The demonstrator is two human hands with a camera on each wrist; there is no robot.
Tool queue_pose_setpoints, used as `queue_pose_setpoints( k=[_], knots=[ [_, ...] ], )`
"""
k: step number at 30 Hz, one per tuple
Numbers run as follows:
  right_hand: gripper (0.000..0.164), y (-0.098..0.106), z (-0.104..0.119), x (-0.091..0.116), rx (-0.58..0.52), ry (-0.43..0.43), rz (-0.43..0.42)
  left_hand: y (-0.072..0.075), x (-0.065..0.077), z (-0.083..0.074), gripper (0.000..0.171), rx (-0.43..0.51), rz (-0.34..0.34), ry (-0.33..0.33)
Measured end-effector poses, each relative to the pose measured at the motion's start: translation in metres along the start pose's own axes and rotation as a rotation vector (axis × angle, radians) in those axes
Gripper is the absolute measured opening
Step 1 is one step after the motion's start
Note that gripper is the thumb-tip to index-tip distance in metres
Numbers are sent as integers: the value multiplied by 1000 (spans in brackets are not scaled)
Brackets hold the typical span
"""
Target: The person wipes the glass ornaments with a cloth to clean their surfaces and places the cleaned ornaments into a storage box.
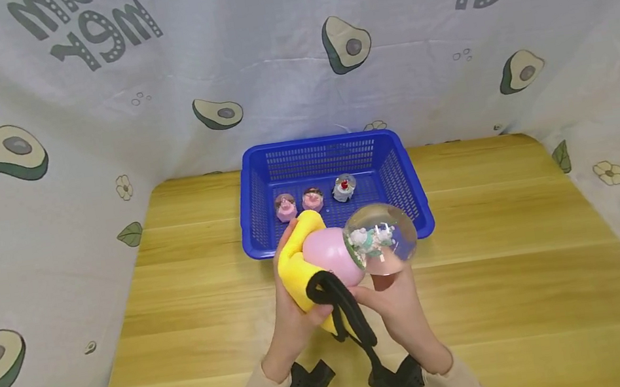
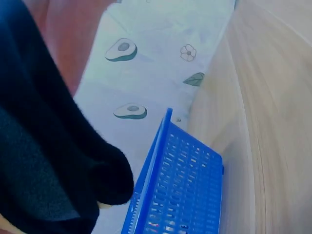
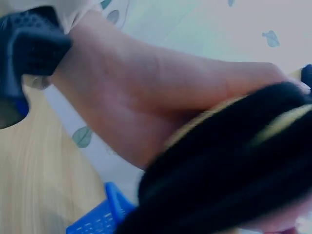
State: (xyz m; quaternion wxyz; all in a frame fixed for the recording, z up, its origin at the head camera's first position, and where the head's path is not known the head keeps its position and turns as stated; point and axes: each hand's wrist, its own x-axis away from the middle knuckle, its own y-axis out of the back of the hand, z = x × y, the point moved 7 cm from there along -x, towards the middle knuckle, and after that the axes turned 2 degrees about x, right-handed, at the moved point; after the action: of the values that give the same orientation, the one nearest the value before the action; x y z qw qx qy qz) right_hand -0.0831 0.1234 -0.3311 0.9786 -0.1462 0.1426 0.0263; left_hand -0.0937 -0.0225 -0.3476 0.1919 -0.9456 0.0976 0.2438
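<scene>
In the head view a snow globe (image 1: 380, 236) with a pink base (image 1: 327, 254) lies on its side between both hands, its clear dome toward the right. Small white figures show inside the dome. My left hand (image 1: 291, 312) grips a yellow cloth with black edging (image 1: 301, 277), which wraps the base's left end. From the right, my right hand (image 1: 393, 301) holds the globe, thumb near the base and fingers partly hidden beneath the dome. Black folds of the cloth (image 3: 209, 170) fill much of the right wrist view; dark cloth (image 2: 44, 136) also covers the left wrist view's left side.
Beyond the hands, a blue plastic basket (image 1: 339, 242) stands at the back of the wooden table (image 1: 502, 246). Inside are three small globes: two pink (image 1: 285, 208) and one white with a red top (image 1: 343, 189). An avocado-print curtain (image 1: 265, 41) hangs behind.
</scene>
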Motion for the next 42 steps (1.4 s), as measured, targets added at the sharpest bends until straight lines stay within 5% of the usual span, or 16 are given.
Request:
queue_pose_setpoints(
  k=[5, 8, 12, 16, 21, 27, 35, 42],
  knots=[
    [71, 8, 0, 2, -24, -61, -56, 8, -4, -2, 94, -31, 5, -46],
    [71, 12, 3, 1, 78, -135, -49, 12, -7, -6, 92, -61, 43, -56],
    [74, 16, 3, 0, 223, -263, 24, 15, -15, -20, 91, -200, 148, -69],
    [83, 15, 2, -1, 236, -301, 128, 15, -25, -31, 86, -339, 309, -52],
    [91, 13, 12, -2, 356, -162, 186, 13, -32, -34, 81, -383, 434, 15],
    [96, 7, 26, -1, 520, 107, 239, 12, -39, -30, 70, -402, 426, 122],
    [80, 0, 32, 5, 618, 352, 353, 11, -43, -15, 53, -154, 395, 347],
    [90, -12, 36, 12, 693, 484, 584, 12, -29, 11, 49, 33, 505, 568]
  ],
)
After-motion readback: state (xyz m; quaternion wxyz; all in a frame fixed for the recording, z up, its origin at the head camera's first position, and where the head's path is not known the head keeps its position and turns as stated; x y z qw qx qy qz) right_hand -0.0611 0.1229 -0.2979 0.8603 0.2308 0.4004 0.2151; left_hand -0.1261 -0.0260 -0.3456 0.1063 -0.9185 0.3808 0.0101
